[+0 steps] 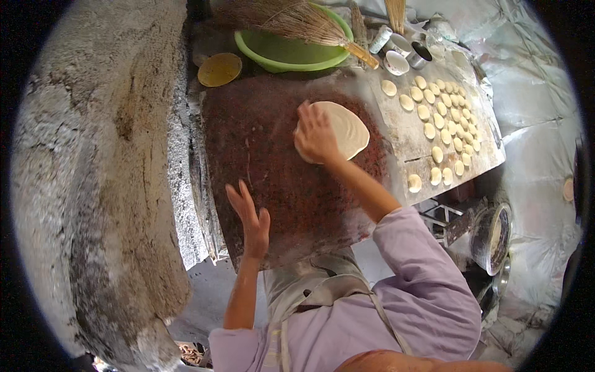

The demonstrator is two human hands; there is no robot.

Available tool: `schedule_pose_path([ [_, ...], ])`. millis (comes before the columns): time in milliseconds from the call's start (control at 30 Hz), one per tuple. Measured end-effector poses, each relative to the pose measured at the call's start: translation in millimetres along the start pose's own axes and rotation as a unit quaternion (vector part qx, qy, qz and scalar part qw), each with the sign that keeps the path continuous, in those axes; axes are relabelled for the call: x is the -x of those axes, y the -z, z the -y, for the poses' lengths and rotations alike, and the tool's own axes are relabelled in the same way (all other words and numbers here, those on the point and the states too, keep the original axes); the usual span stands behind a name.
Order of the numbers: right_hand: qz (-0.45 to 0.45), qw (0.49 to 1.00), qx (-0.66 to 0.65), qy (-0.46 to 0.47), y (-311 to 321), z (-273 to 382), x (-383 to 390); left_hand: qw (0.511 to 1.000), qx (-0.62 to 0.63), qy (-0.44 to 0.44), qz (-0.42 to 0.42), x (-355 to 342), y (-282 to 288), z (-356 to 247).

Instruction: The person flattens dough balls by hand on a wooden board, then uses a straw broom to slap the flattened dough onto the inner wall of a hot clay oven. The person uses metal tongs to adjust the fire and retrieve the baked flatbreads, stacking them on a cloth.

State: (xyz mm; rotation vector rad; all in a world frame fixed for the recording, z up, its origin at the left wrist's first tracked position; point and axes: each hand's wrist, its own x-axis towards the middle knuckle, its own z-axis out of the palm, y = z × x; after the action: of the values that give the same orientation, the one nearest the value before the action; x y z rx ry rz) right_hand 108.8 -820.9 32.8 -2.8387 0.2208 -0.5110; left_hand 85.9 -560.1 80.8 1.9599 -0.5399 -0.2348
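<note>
Lilac shirt (334, 338), loose sleeves (412, 239); pale strapped apron (331, 291).

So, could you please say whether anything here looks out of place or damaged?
Two things: the straw broom lies across the green basin, an odd spot for a broom, and a dark, crack-like line marks the pale board beside the dough rounds. The flattened dough under the right hand looks fine.
</note>
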Motion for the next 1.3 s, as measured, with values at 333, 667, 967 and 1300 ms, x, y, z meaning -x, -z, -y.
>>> schedule_pose_path([
  [333,0.081,0.967,-0.1,0.22,36.0,9.3,103.4,0.905,-0.356,-0.156,0.175,-100.0,-126.1,-14.1],
  [667,0.15,0.95,-0.159,0.225,55.5,23.8,194.0,0.821,-0.237,-0.422,0.304,-97.9,-177.0,-15.6],
  [967,0.063,0.995,0.078,0.016,39.7,-46.2,23.2,0.835,-0.194,-0.352,0.377,-14.8,-129.7,-20.4],
  [1300,0.052,0.984,0.161,0.058,35.2,-57.5,44.1,0.963,-0.198,-0.119,0.142,137.3,-5.8,-14.2],
])
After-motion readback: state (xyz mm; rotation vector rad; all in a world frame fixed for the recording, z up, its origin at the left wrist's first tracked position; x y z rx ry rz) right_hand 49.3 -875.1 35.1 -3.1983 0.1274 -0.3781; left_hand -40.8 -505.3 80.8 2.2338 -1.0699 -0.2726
